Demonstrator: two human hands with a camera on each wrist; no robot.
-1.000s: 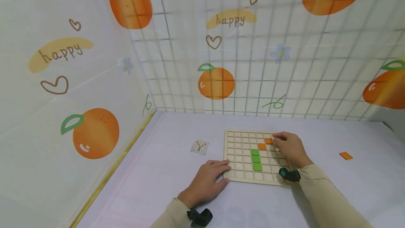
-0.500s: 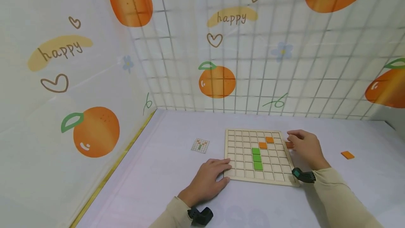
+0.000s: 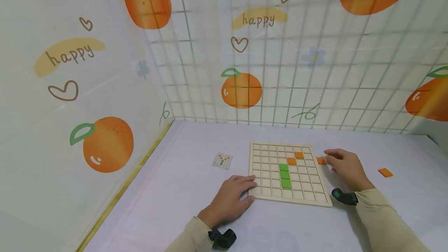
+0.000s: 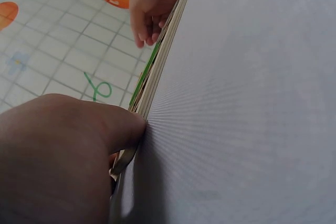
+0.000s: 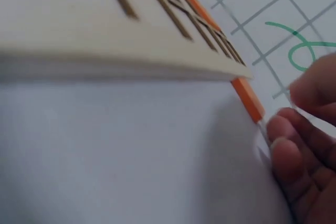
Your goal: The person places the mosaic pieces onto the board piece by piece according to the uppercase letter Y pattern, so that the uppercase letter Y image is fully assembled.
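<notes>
A pale wooden grid board [image 3: 266, 184] lies flat on the table. Three green tiles [image 3: 285, 175] form a column in it, and two orange tiles [image 3: 292, 161] run diagonally up and right from them. My left hand [image 3: 227, 197] rests at the board's left edge, fingertips on the rim; in the left wrist view the thumb [image 4: 123, 124] touches the board's side. Just off the right edge lies a loose orange tile [image 3: 321, 161]. Beside it is my right hand [image 3: 348, 168], fingers loosely bent, nothing held. The right wrist view shows fingertips [image 5: 286, 156] close to that tile; contact is unclear.
Left of the board lies a small pattern card [image 3: 222, 160] printed with a coloured grid. Another orange tile [image 3: 385, 172] is farther right on the white table [image 3: 168, 197]. A printed curtain over a wire grid [image 3: 273, 104] stands behind the table.
My right hand has left the far orange tile in the board and moved right to the loose tile beside it, lately drawing back slightly. The left hand has stayed put.
</notes>
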